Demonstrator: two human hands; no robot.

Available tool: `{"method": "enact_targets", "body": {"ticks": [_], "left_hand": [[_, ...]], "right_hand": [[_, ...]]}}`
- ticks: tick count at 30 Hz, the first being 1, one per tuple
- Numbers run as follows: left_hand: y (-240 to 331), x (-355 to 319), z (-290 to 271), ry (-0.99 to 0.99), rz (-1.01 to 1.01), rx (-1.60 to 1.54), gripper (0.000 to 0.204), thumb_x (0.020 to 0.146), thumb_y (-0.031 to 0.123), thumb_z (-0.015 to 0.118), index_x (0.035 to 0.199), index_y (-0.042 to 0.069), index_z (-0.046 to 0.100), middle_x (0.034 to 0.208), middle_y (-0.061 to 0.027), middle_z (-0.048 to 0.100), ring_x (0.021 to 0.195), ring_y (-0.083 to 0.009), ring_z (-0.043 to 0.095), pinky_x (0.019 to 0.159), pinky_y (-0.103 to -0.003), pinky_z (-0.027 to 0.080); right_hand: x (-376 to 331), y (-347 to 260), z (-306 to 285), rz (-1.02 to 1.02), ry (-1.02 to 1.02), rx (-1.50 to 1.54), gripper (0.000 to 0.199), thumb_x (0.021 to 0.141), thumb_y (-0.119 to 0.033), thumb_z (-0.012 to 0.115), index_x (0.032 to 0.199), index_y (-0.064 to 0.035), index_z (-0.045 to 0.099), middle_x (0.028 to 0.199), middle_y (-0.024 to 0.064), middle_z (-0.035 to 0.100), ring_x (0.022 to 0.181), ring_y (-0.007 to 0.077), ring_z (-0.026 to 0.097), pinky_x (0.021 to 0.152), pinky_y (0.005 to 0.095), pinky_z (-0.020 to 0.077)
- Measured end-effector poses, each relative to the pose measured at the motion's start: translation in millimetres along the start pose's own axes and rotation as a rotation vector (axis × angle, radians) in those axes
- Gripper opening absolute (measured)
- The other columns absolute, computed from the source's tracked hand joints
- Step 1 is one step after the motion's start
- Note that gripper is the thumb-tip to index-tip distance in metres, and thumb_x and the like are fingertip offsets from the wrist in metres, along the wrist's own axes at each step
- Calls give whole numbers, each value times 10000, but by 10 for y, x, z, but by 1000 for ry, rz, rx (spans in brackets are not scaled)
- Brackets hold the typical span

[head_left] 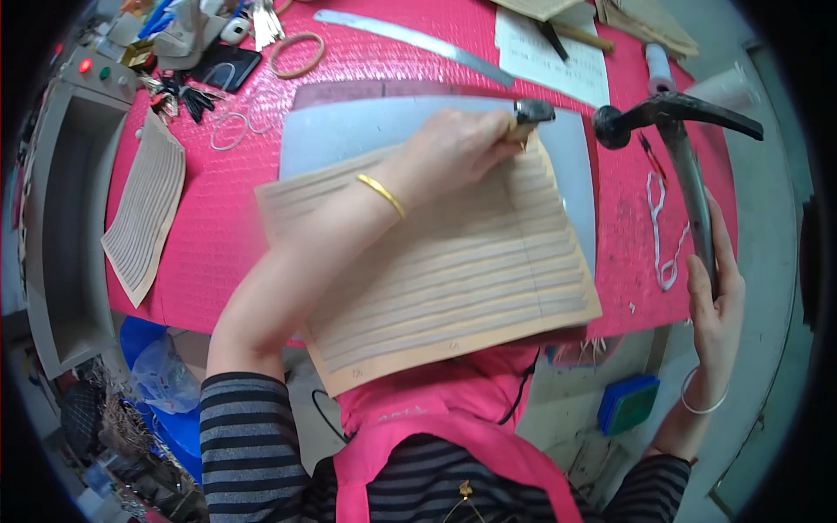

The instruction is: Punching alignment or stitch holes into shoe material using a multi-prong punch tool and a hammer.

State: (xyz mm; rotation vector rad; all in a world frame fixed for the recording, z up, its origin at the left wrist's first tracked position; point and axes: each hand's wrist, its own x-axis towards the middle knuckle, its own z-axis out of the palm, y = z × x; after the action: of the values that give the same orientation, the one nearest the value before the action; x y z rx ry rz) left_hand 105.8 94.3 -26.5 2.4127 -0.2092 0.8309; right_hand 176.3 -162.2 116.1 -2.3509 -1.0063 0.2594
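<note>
My left hand [458, 144] is closed around a short punch-like tool with a wide metal top [534, 112], held over the far right corner of a tan card sheet [445, 288]. The sheet has many parallel slots or strips across it and lies on a white board [349, 122], its near edge overhanging toward my pink apron [384, 436]. The tool's lower end is mostly hidden by my fingers. At the right, my right hand [719, 305] grips the handle of a claw hammer [684, 166], raised off the table with its round face toward the punch.
A metal ruler [418, 45] and a tape roll [296, 55] lie on the pink table cover [218, 253]. Another slotted sheet [148, 209] is at the left. A printed paper [558, 61], thread spool [658, 65] and white cord [658, 227] sit at the right. A grey control box [74, 218] borders the left.
</note>
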Motion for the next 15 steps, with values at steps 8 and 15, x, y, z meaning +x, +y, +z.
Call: {"method": "enact_targets", "body": {"ticks": [8, 15], "left_hand": [[107, 68, 4, 217, -258, -448, 154, 761, 114, 596, 760, 5, 487, 604, -123, 539, 513, -239, 547, 464, -309, 422], [90, -19, 23, -37, -359, -289, 156, 763, 81, 612, 861, -21, 547, 653, -70, 596, 583, -77, 562, 519, -215, 450]], "right_hand": [[-75, 316, 547, 58, -120, 18, 481, 771, 6, 461, 1239, -85, 400, 928, 202, 572, 568, 134, 554, 550, 283, 418], [-50, 380, 582, 47, -81, 65, 476, 765, -15, 467, 1234, -51, 395, 982, 189, 571, 698, 149, 583, 639, 243, 425]]}}
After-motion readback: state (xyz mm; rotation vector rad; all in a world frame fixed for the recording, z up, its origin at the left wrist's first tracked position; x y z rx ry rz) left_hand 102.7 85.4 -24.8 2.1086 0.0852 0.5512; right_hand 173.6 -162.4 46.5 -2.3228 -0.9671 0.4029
